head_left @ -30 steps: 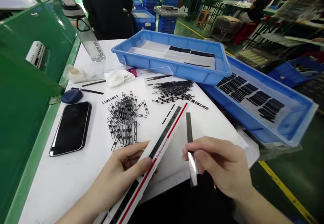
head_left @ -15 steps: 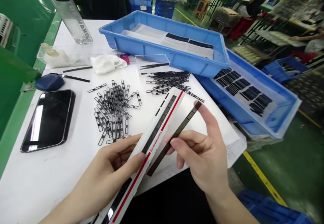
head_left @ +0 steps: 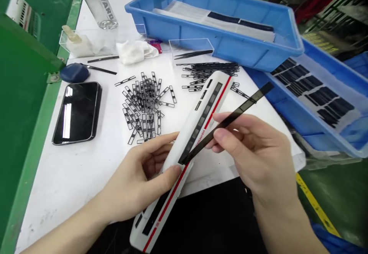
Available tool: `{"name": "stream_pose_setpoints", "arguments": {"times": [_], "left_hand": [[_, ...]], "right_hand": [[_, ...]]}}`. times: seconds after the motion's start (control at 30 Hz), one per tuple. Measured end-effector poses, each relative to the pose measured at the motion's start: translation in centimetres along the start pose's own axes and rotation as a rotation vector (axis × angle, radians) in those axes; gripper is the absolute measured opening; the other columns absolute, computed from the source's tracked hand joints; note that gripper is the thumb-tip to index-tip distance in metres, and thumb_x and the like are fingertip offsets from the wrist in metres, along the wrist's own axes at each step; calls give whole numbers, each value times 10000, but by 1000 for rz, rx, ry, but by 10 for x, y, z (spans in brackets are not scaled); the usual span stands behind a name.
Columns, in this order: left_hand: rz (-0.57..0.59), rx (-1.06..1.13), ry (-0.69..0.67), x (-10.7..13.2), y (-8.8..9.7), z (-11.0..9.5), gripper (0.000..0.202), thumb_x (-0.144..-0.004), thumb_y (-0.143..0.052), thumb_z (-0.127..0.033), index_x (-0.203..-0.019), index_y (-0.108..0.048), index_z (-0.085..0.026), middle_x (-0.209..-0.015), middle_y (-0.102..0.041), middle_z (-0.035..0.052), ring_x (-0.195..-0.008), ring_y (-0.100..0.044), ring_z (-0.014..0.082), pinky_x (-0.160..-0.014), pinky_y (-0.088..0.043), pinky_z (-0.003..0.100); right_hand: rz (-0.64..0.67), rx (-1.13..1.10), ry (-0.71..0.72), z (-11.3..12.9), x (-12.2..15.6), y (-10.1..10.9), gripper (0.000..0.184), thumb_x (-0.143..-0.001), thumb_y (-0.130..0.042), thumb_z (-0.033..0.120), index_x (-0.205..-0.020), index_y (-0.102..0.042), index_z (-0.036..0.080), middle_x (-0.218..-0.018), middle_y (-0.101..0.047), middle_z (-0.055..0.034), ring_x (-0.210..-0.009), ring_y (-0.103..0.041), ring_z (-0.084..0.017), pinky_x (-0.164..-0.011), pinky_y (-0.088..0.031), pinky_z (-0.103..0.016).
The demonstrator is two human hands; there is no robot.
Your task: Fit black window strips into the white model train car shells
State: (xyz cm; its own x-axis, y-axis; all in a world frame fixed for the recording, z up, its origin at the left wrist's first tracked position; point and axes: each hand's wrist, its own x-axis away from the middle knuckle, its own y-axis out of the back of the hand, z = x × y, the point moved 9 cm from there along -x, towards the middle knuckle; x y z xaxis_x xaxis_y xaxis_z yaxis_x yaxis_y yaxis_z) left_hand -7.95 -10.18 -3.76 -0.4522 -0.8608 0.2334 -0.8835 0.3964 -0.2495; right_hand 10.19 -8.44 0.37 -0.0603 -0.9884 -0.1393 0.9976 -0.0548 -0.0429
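My left hand [head_left: 152,173] is closed around a white model train car shell [head_left: 179,141] with a red stripe and dark window openings along its side. The shell slants from lower left to upper right over the table's front edge. Between thumb and fingers, my right hand [head_left: 253,146] pinches a dark translucent window strip [head_left: 230,118]. The strip's lower end meets the window band near my left thumb; its upper end points up and right, clear of the shell. Printed lettering on the shell is partly covered by the strip.
Thin black frame pieces lie in a left pile [head_left: 145,106] and a right pile [head_left: 212,72]. Around them are a black phone-like device [head_left: 77,112], a white cloth [head_left: 133,52], tweezers [head_left: 192,54] and a clear bottle [head_left: 100,5]. Blue bins [head_left: 221,41] stand at the back and right.
My right hand has brought the strip against the shell, its lower end now on the window band; before, it was held apart alongside. The right index finger has left the strip's top. The view has shifted.
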Motion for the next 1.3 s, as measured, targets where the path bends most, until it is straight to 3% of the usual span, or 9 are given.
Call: {"name": "stream_pose_setpoints", "arguments": {"times": [0.27, 0.47, 0.63, 0.73, 0.87, 1.0, 1.17, 1.3], "left_hand": [[1, -41, 36, 2, -2, 2, 536, -990, -735, -179, -1507, -621, -262, -1358, -775, 36, -1133, -763, 183, -1015, -603, 232], [-36, -44, 29, 2, -1, 2, 492, -973, -753, -179, -1453, -668, -250, -1302, -798, 35, -1081, -775, 182, -980, -620, 230], [-70, -1, 1, 4, 0, 1, 480, -916, -832, -160, -1360, -744, -321, -1245, -826, -15, -1080, -789, 167, -938, -616, 170], [-83, 1, 3, 4, 0, 1, 492, -942, -814, -172, -1391, -726, -354, -1260, -824, -26, -1132, -781, 163, -927, -604, 132], [-117, -5, 2, 4, 2, 1, 502, -942, -820, -191, -1400, -718, -369, -1295, -811, -28, -1160, -777, 177, -946, -605, 142], [-101, 59, 23, 4, 1, 1, 574, -857, -886, -119, -1355, -749, -370, -1266, -821, -35, -1181, -773, 197, -948, -607, 144], [-92, 118, 5, 3, 1, 0, 500, -879, -864, -108, -1301, -781, -364, -1202, -842, -41, -1147, -787, 180, -939, -609, 139], [-109, 111, 9, 4, 3, 3, 545, -833, -895, -85, -1285, -787, -371, -1159, -853, -53, -1089, -804, 161, -906, -616, 125]], "right_hand": [[-35, 174, 26, -1, -4, 4, 237, -904, -823, 167, -1039, -836, 361, -1165, -807, 36, -547, -683, -76, -371, -512, -208], [-31, 196, 38, -1, 0, 1, 289, -906, -815, 157, -1086, -826, 383, -1154, -799, 36, -582, -682, -87, -440, -561, -231], [-74, 214, 24, -1, 6, -4, 284, -916, -806, 174, -1125, -816, 366, -1012, -777, 24, -655, -683, -116, -542, -621, -255], [-124, 226, 31, 2, 11, -7, 412, -905, -807, 151, -1254, -762, 366, -902, -739, 34, -667, -683, -120, -549, -619, -248], [-213, 233, 64, 9, 18, -8, 502, -867, -826, 130, -1295, -699, 358, -944, -731, 26, -730, -711, -140, -581, -633, -258], [-231, 237, 46, 10, 21, -8, 437, -866, -803, 117, -1240, -707, 322, -924, -697, 13, -732, -709, -152, -605, -644, -282], [-184, 213, 16, 7, 19, -7, 177, -886, -812, 162, -975, -730, 291, -952, -728, -8, -733, -718, -161, -534, -597, -274], [-162, 237, -4, 7, 17, -7, 132, -894, -823, 202, -958, -737, 280, -947, -734, -12, -713, -716, -161, -491, -563, -266]]}}
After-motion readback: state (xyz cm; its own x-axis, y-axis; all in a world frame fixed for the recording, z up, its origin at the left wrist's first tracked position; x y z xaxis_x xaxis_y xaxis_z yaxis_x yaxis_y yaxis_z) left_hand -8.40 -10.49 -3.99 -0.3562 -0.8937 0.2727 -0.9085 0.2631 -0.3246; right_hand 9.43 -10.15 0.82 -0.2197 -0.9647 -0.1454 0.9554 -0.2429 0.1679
